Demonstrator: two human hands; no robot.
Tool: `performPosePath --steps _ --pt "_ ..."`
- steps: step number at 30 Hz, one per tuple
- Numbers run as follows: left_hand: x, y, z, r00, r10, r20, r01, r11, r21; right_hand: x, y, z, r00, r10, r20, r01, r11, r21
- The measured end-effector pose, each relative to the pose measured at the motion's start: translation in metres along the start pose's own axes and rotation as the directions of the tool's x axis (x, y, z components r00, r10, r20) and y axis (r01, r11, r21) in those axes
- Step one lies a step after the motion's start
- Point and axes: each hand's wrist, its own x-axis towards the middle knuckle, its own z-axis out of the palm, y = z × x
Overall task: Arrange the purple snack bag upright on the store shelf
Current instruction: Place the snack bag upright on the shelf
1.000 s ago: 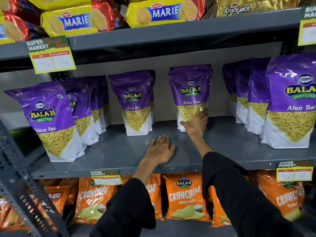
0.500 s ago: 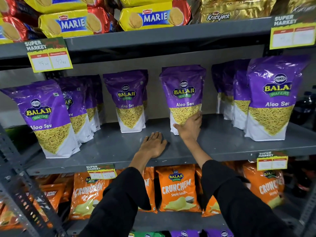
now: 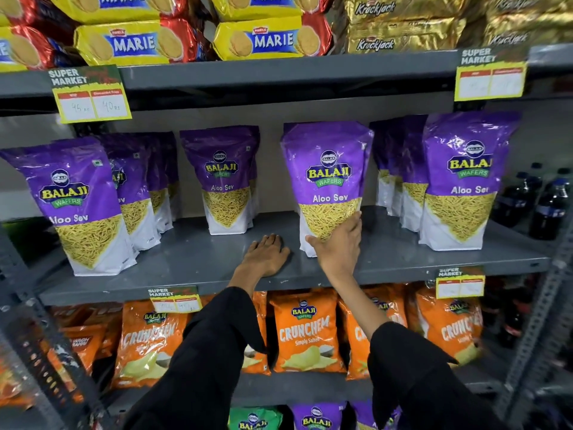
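A purple Aloo Sev snack bag stands upright in the middle of the grey shelf. My right hand grips its lower front, thumb on the left corner and fingers up its right side. My left hand lies flat, palm down, on the bare shelf just left of that bag, holding nothing. Both arms wear black sleeves.
More purple bags stand upright: one far left, a row behind it, one mid-left, a row at right. Marie biscuit packs fill the shelf above, orange Crunchem bags below. Dark bottles stand at far right.
The held bag has come forward toward the shelf's front edge with my right hand on it. My left hand has stayed flat on the shelf. My view has shifted.
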Motion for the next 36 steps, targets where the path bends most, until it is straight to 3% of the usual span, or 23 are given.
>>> performPosePath --steps 17,24,36 --pt "-0.007 0.003 -0.005 1.0 0.019 -0.005 -0.019 1.0 -0.025 -0.038 0.006 -0.028 0.998 -0.043 -0.044 0.044 0.999 0.012" --pt "-0.002 -0.007 -0.009 0.998 0.048 0.047 -0.044 0.997 -0.068 -0.041 0.02 -0.04 0.995 -0.1 -0.002 0.099 0.979 0.181" --pt "-0.009 -0.006 0.0 0.998 0.053 0.017 -0.053 0.999 -0.012 -0.033 0.021 -0.025 0.991 -0.13 -0.022 0.132 0.975 0.18"
